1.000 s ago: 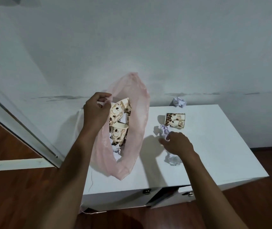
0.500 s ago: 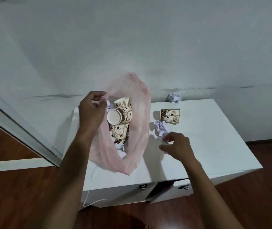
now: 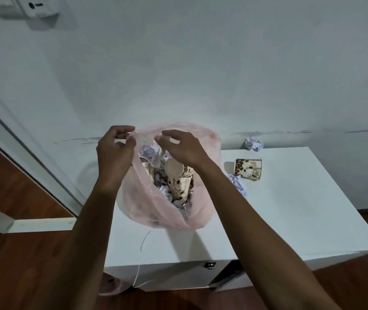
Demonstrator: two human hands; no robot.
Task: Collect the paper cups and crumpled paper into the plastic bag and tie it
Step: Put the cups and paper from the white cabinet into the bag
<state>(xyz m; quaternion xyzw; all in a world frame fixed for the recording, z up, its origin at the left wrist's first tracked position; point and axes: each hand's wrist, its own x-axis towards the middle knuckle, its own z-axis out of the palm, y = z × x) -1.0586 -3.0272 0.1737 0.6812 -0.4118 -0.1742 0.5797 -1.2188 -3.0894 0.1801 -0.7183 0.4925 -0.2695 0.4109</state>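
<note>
A translucent pink plastic bag [image 3: 147, 204] stands open on the left part of the white cabinet top [image 3: 301, 215]. Several brown-patterned paper cups [image 3: 179, 184] and crumpled white paper [image 3: 148, 151] lie inside it. My left hand [image 3: 113, 157] pinches the bag's rim on the left side. My right hand [image 3: 183, 148] hovers over the bag's mouth with fingers apart and nothing seen in them. One paper cup [image 3: 248, 168] lies on its side on the cabinet. A crumpled paper [image 3: 240, 186] lies beside it, partly behind my right forearm. Another crumpled paper [image 3: 253, 144] sits by the wall.
The wall rises right behind the cabinet. A door frame [image 3: 28, 151] runs down the left. A thin white cord [image 3: 141, 249] hangs over the cabinet's front edge. A front drawer [image 3: 227, 276] is ajar. Wooden floor [image 3: 22, 265] surrounds the cabinet.
My right hand left the cabinet top and came up over the bag's mouth. The crumpled paper that lay under it near the front is gone from the top. The left hand keeps the rim.
</note>
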